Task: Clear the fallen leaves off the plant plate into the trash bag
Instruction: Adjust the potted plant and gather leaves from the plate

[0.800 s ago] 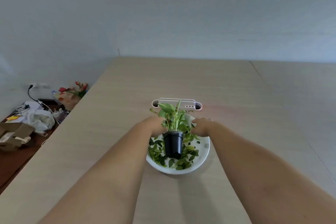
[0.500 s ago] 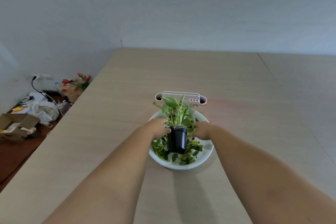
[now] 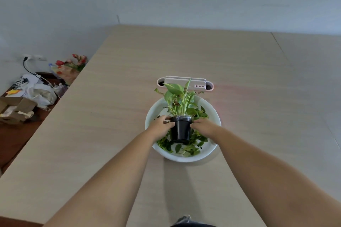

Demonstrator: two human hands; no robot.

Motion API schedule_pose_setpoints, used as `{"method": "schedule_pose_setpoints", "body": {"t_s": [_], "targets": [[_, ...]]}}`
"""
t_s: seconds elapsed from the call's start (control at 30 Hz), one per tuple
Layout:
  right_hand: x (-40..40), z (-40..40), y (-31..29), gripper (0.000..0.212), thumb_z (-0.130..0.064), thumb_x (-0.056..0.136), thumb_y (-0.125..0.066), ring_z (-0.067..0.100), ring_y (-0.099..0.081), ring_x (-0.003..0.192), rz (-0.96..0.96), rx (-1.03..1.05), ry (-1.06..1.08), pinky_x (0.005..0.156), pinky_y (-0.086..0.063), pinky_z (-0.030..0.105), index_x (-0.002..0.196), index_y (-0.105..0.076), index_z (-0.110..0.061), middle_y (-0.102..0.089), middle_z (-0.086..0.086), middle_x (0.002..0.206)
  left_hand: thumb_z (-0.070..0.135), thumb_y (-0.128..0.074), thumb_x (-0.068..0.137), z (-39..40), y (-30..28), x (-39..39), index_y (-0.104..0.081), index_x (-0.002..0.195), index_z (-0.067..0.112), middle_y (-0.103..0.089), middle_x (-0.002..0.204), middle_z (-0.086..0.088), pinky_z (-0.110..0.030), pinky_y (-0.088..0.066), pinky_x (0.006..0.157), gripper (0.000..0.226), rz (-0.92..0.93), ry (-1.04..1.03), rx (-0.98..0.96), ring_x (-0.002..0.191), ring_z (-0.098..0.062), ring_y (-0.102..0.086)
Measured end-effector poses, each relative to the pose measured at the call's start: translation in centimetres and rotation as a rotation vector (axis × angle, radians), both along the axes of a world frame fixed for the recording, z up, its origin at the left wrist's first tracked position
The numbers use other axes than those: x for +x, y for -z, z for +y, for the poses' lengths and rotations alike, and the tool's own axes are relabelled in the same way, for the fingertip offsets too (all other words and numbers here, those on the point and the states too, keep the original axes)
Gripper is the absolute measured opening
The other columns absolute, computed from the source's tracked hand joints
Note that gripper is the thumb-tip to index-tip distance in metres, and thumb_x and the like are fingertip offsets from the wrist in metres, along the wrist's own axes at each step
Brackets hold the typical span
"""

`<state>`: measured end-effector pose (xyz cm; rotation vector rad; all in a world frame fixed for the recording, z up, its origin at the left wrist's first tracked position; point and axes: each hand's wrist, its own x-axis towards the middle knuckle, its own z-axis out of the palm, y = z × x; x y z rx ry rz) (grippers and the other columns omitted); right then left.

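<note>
Both hands clasping black pot (image 3: 180, 128): left hand (image 3: 160, 125), right hand (image 3: 203, 125), fingers curled round its rim. Lift straight up, level, clear of leaves (image 3: 186, 148) in white plate (image 3: 184, 157), mid-tabletop (image 3: 110, 125). Trash bag unseen.

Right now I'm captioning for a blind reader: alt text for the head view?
Both hands, left hand and right hand, grip a black plant pot standing in a white plate strewn with fallen leaves on a wooden table. A white organiser sits behind.
</note>
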<state>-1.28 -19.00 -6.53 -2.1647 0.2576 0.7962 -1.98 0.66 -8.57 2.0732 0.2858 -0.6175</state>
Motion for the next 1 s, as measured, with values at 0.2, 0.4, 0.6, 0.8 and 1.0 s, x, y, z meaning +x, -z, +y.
{"method": "schedule_pose_setpoints", "body": {"t_s": [0.2, 0.4, 0.6, 0.8, 1.0], "targets": [[0.2, 0.7, 2.0, 0.045, -0.038, 0.088, -0.061, 0.023, -0.056, 0.105, 0.085, 0.184, 0.239, 0.094, -0.046, 0.036, 0.126, -0.058, -0.013, -0.060, 0.004, 0.115, 0.046, -0.060, 0.082, -0.2, 1.8, -0.1, -0.054, 0.128, 0.032, -0.064, 0.115, -0.001, -0.044, -0.050, 0.100, 0.048, -0.023, -0.115, -0.105, 0.106, -0.021, -0.063], [0.3, 1.0, 2.8, 0.074, -0.048, 0.062, -0.079, 0.020, -0.060, 0.106, 0.057, 0.282, 0.285, 0.085, -0.047, 0.032, 0.126, -0.055, -0.018, -0.065, 0.002, 0.116, 0.042, -0.062, 0.081, -0.3, 2.0, -0.2, -0.058, 0.121, 0.034, -0.068, 0.109, 0.002, -0.042, -0.053, 0.096, 0.041, -0.111, -0.135, -0.140, 0.104, -0.017, -0.066], [1.7, 0.6, 1.4, 0.079, -0.038, 0.056, -0.086, 0.020, -0.063, 0.105, -0.030, 0.376, 0.366, 0.090, -0.051, 0.036, 0.124, -0.051, -0.016, -0.066, 0.002, 0.113, 0.035, -0.067, 0.085, -0.8, 0.9, 0.9, -0.058, 0.119, 0.034, -0.068, 0.113, 0.005, -0.043, -0.053, 0.095, 0.035, -0.185, -0.178, -0.210, 0.103, -0.016, -0.067], [3.7, -0.1, 0.2, 0.050, -0.022, 0.060, -0.085, 0.023, -0.068, 0.102, -0.159, 0.478, 0.359, 0.090, -0.054, 0.042, 0.101, -0.058, -0.028, -0.070, 0.004, 0.110, 0.031, -0.067, 0.086, -1.2, -0.7, 3.1, -0.052, 0.133, 0.024, -0.065, 0.124, 0.004, -0.043, -0.055, 0.093, 0.049, -0.204, -0.243, -0.301, 0.106, -0.018, -0.066], [3.8, 0.2, 0.5, 0.037, 0.002, 0.080, -0.068, 0.024, -0.062, 0.113, -0.204, 0.533, 0.305, 0.103, -0.047, 0.046, 0.096, -0.061, -0.030, -0.067, 0.003, 0.114, 0.017, -0.061, 0.093, -1.6, -0.5, 3.4, -0.052, 0.135, 0.014, -0.066, 0.120, 0.001, -0.035, -0.056, 0.090, 0.043, -0.197, -0.299, -0.340, 0.109, -0.018, -0.064]]}}
